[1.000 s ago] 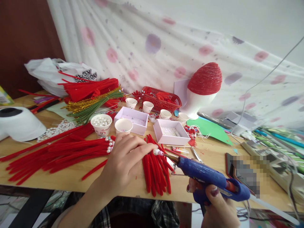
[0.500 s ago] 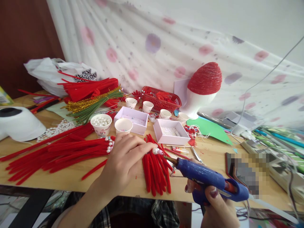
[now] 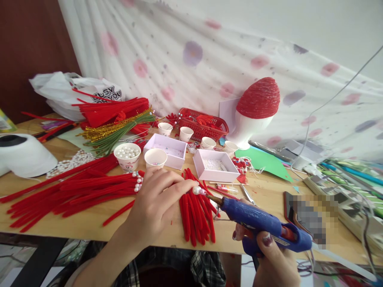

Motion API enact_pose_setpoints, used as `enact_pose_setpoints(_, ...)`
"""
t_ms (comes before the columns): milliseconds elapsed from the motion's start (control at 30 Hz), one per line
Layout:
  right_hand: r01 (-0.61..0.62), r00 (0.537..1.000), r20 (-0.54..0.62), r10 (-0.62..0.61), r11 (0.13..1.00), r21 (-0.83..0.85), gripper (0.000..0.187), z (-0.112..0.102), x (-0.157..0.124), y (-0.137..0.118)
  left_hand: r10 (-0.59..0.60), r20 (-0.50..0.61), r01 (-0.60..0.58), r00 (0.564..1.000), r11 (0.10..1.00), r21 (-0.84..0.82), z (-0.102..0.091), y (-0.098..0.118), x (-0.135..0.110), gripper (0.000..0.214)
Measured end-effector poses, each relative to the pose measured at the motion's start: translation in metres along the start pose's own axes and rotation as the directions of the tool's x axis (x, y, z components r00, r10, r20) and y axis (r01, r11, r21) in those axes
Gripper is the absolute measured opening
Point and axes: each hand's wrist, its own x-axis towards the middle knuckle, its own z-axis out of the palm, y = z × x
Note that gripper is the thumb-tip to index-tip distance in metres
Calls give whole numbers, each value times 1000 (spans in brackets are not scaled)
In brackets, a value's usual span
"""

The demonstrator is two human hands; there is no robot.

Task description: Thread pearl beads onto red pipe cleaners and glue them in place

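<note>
My right hand [image 3: 271,255] is wrapped around a blue hot glue gun [image 3: 251,219], with a glue stick [image 3: 341,259] trailing out of its back. The gun's nozzle points left and meets, or nearly meets, a small cluster of pearl beads [image 3: 198,190] in white and pink. My left hand [image 3: 158,195] has its fingers closed, and the cluster pokes out at the index fingertip; the thumb is hidden. Just beyond and below the beads lies a bundle of red pipe cleaners [image 3: 197,219]. A paper cup of small beads [image 3: 155,158] stands behind my left hand.
Red pipe cleaners with pearl ends [image 3: 89,191] cover the left of the table. A cup of pearls [image 3: 127,155], a box of tiny beads [image 3: 215,167] and a red basket [image 3: 206,129] stand behind. At right are a phone [image 3: 290,211] and a power strip [image 3: 353,215].
The glue gun has shifted very slightly left and down. My left hand and the pearl beads stay almost where they were.
</note>
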Motion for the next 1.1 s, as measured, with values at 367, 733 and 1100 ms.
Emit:
enact_pose_setpoints(367,26,1000,13,-25,997,-67,33,1,4,-6,-18,26,18,1000,1000,18,0,1,-1,30)
enact_pose_setpoints(733,-33,993,-119,7,975,-219,42,2,9,-11,-44,7,44,999,999,2,2,1,0,30)
enact_pose_setpoints(1100,-306,948,-303,101,557,-772,54,-105,151,10,-677,421,749,603,299,-592,15,2,9,35)
